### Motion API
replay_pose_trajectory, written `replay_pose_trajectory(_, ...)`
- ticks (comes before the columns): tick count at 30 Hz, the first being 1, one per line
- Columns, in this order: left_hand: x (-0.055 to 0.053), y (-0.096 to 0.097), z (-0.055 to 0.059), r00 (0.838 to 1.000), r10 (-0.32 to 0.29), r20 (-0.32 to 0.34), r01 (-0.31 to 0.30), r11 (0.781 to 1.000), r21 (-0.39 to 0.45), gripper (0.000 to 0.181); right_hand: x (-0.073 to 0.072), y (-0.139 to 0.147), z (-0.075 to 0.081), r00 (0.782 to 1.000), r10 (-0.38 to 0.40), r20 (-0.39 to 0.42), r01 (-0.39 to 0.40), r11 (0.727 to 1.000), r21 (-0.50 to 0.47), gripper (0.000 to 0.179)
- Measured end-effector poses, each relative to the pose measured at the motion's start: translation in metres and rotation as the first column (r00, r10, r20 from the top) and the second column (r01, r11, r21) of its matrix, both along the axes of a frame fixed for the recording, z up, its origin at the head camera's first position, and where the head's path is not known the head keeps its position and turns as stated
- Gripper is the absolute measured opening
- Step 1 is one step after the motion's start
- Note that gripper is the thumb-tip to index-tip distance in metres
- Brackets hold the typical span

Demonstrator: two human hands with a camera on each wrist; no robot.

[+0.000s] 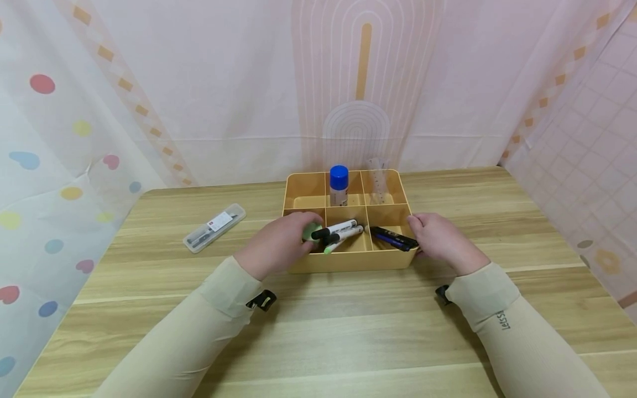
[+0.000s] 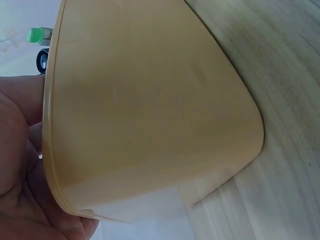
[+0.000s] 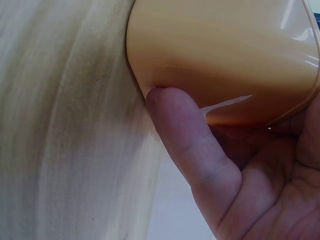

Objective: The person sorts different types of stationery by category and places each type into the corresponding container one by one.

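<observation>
A yellow desk organizer [image 1: 350, 261] with several compartments stands on the table. My left hand [image 1: 283, 237] reaches over its front left rim, fingers and thumb curved about a pale green rounded object [image 1: 312, 231] whose kind I cannot tell. In the left wrist view the left hand [image 2: 20, 160] lies against the rim, its fingertips partly hidden. At the right wall, my right hand [image 1: 443, 237] grips the organizer's edge; in the right wrist view one finger [image 3: 180, 130] lies along the outer wall. White markers [image 1: 340, 227] lean in the front middle compartment, dark pens [image 1: 393, 239] in the front right.
A blue-capped glue stick [image 1: 339, 185] stands in the back middle compartment. The clear ruler [image 1: 379, 182] rises from the back right one. Left of the organizer, a clear pen case [image 1: 214, 228] lies on the wooden table [image 1: 348, 331]. A patterned cloth [image 1: 239, 83] hangs behind.
</observation>
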State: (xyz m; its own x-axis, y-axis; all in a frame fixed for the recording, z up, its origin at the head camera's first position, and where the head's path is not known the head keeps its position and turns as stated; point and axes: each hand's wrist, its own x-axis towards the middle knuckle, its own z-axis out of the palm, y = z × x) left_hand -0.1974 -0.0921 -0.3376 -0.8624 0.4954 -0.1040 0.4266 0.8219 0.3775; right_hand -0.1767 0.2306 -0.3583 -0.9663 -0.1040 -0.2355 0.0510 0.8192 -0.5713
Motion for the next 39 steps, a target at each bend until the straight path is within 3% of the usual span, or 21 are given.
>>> replay_pose_trajectory(15, -0.006, 0.005, -0.003, 0.999, 0.016, 0.031, -0.015, 0.999, -0.036, 0.043, -0.001, 0.001, 0.0, 1.0, -0.008, 0.025, 0.009, 0.999, -0.042, 0.044)
replay_pose_trajectory(39, -0.012, 0.01, -0.005, 0.999, 0.014, 0.031, -0.011, 0.996, -0.091, 0.033, -0.001, -0.001, 0.0, 1.0, -0.011, 0.028, 0.013, 0.999, -0.043, 0.044)
